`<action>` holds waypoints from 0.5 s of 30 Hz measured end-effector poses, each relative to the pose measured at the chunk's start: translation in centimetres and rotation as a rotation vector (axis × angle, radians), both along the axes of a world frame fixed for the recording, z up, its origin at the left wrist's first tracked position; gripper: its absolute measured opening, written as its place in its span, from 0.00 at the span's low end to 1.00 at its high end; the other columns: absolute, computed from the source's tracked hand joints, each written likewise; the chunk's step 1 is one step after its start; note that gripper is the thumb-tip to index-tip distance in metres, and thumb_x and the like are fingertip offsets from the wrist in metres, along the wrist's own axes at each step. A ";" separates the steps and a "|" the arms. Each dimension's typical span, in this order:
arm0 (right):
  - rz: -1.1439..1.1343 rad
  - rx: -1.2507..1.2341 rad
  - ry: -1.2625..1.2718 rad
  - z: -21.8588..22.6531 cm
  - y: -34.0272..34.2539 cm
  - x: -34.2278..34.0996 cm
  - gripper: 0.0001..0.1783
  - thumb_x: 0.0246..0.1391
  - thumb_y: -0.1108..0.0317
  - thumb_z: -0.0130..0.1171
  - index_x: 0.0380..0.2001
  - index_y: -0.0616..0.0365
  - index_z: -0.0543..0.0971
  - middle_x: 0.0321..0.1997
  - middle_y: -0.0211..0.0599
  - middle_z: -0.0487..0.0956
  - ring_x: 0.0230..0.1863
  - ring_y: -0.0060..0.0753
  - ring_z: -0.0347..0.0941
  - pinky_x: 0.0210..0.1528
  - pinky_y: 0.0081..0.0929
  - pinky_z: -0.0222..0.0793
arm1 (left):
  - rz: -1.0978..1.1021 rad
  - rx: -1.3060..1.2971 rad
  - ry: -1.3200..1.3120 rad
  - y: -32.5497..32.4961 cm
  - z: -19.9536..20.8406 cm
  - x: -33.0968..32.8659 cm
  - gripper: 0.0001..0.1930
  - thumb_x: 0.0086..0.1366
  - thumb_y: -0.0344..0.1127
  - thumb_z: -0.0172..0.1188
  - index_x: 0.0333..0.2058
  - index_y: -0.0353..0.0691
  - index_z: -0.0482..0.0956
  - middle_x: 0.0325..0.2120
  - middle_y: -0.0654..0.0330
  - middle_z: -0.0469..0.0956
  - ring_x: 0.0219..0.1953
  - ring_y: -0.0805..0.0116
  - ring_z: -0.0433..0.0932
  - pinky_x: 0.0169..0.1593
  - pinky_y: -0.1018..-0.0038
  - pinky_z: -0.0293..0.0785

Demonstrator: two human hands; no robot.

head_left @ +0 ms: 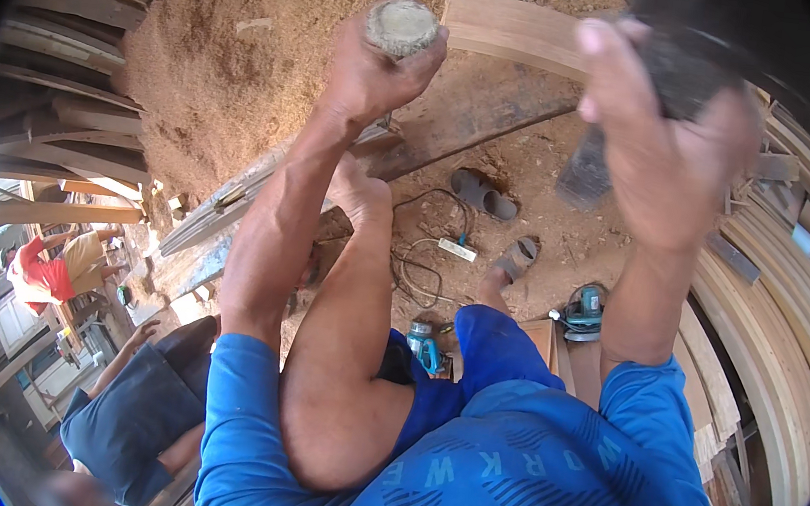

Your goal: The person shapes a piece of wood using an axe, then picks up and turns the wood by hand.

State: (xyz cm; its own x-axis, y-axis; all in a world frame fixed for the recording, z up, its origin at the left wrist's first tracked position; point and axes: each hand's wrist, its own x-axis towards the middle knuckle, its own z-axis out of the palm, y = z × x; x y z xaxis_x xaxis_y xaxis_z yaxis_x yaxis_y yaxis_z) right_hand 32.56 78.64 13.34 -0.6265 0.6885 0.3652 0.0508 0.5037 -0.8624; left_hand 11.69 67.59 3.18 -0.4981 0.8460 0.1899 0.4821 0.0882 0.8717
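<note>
My left hand [371,69] is wrapped round an upright chisel [402,29], whose round, battered handle end faces up; the blade is mostly hidden below the fist. Raised at the right, my right hand [670,163] grips a dark mallet [680,75], smeared by motion. Beyond the hands lies a curved, pale wooden piece [515,31], its left end close to the chisel handle. Under it runs a broad, dusty plank [485,117]. My bare left foot [360,193] is propped on the timber just below my left hand.
Wood shavings [218,52] cover the floor. Two teal power tools [424,347] [585,309], a white power strip [456,249] with cables and a sandal [484,194] lie nearby. Curved timbers are stacked at left [72,105] and right [775,335]. Two people [131,422] [41,272] are at the left.
</note>
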 end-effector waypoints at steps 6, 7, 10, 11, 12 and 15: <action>0.184 0.309 -0.479 -4.8 1.6 -2.2 0.11 0.53 0.64 0.61 0.33 0.61 0.78 0.23 0.47 0.80 0.26 0.54 0.77 0.36 0.45 0.73 | -0.058 0.091 0.210 0.9 -1.1 0.0 0.07 0.61 0.31 0.66 0.31 0.39 0.76 0.24 0.65 0.80 0.28 0.76 0.78 0.35 0.78 0.76; 0.148 0.315 -0.327 -4.0 1.5 -2.1 0.09 0.51 0.67 0.62 0.34 0.60 0.78 0.24 0.48 0.80 0.26 0.55 0.77 0.35 0.45 0.74 | -0.036 0.035 0.089 0.1 -1.1 0.1 0.07 0.60 0.30 0.66 0.30 0.38 0.75 0.24 0.64 0.80 0.29 0.76 0.78 0.35 0.78 0.76; 0.082 0.125 -0.063 0.3 0.4 -1.8 0.13 0.56 0.61 0.61 0.29 0.63 0.79 0.19 0.47 0.77 0.21 0.52 0.72 0.31 0.42 0.72 | -0.051 0.017 -0.025 -1.0 -0.5 -0.3 0.06 0.61 0.29 0.65 0.33 0.38 0.76 0.24 0.65 0.79 0.26 0.79 0.78 0.29 0.80 0.75; 0.077 0.069 0.071 0.7 0.3 -2.0 0.16 0.57 0.59 0.61 0.26 0.63 0.79 0.17 0.47 0.76 0.19 0.51 0.70 0.29 0.42 0.72 | -0.044 -0.003 -0.024 -1.2 -0.3 -0.2 0.06 0.61 0.29 0.65 0.35 0.37 0.76 0.24 0.64 0.79 0.27 0.79 0.78 0.29 0.80 0.75; 0.083 0.021 0.207 1.2 0.1 -2.4 0.18 0.58 0.58 0.61 0.23 0.63 0.79 0.15 0.47 0.75 0.17 0.51 0.67 0.27 0.41 0.71 | -0.034 -0.020 -0.020 -1.4 0.1 -0.2 0.07 0.61 0.28 0.64 0.37 0.35 0.77 0.24 0.64 0.79 0.27 0.78 0.78 0.29 0.80 0.76; 0.228 0.386 -0.631 -3.0 -1.2 -3.9 0.14 0.53 0.63 0.63 0.38 0.60 0.78 0.27 0.49 0.81 0.31 0.53 0.80 0.36 0.47 0.75 | -0.056 0.115 0.050 -2.4 -0.8 -0.3 0.06 0.60 0.28 0.65 0.35 0.37 0.78 0.24 0.64 0.80 0.28 0.78 0.78 0.34 0.77 0.76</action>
